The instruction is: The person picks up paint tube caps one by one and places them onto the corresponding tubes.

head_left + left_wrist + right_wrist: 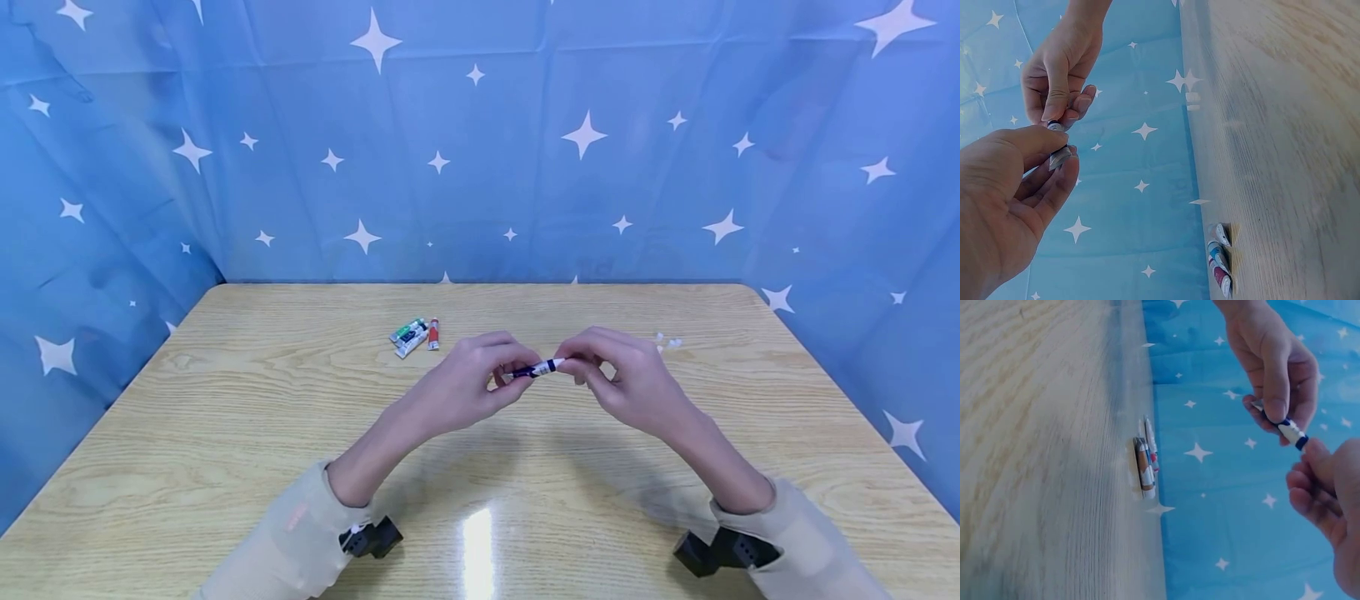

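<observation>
Delicately, the left hand (474, 377) pinched one end of a dark blue tube (542, 368) and the right hand (630, 375) its other, slightly below and right of the head frame's centre; left of centre, a red tube (433, 335) lay on the table (247, 400).

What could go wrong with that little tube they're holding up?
The left hand and right hand pinch the dark blue tube above the table, so it might slip and drop. Squeezing too hard might dent it. The right hand could also brush the loose white pieces nearby.
</observation>
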`<state>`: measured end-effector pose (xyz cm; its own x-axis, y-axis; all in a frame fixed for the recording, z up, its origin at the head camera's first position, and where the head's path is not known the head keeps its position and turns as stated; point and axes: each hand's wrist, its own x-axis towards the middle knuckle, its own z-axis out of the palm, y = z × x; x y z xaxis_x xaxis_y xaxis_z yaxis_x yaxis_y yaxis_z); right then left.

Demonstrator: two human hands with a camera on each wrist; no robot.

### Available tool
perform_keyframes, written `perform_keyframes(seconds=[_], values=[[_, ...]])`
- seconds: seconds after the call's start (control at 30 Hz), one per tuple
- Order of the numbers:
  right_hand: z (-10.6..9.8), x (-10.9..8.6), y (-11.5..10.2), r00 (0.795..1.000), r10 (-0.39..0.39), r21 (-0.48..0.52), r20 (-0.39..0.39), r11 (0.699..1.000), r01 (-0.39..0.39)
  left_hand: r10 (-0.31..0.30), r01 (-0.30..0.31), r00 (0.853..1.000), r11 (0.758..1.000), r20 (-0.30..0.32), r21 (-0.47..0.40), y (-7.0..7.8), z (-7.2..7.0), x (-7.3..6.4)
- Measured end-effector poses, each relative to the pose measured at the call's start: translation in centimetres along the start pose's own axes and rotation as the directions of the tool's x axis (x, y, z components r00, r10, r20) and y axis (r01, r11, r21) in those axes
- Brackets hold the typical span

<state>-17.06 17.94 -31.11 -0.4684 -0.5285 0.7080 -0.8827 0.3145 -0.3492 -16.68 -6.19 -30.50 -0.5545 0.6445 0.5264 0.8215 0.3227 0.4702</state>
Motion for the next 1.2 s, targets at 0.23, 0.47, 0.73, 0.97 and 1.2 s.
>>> perform_keyframes(seconds=[0.23, 0.47, 0.73, 0.97, 1.2], values=[[0.25, -0.03, -0.08, 0.999, -0.003, -0.028, -0.032, 1.000, 0.003, -0.004, 0.004, 1.000, 1.000, -0.006, 0.005, 0.26, 0.03, 0.03], [0.49, -0.08, -0.15, 0.999, -0.006, -0.071, -0.054, 0.997, 0.002, -0.001, 0.003, 1.000, 0.998, -0.028, 0.055, 0.30, 0.28, 0.02], [0.65, 0.04, -0.31, 0.997, 0.010, -0.080, -0.072, 0.997, -0.016, 0.047, -0.036, 0.996, 0.987, -0.070, 0.157, 0.52, 0.52, 0.07], [0.66, -0.04, -0.53, 0.995, 0.063, -0.086, -0.075, 0.994, -0.069, 0.113, -0.078, 0.988, 0.950, -0.101, 0.302, 0.76, 0.74, 0.04], [0.65, -0.10, -0.70, 0.991, 0.108, -0.071, -0.082, 0.991, -0.114, 0.120, -0.071, 0.986, 0.932, -0.119, 0.356, 0.96, 0.80, 0.12]])
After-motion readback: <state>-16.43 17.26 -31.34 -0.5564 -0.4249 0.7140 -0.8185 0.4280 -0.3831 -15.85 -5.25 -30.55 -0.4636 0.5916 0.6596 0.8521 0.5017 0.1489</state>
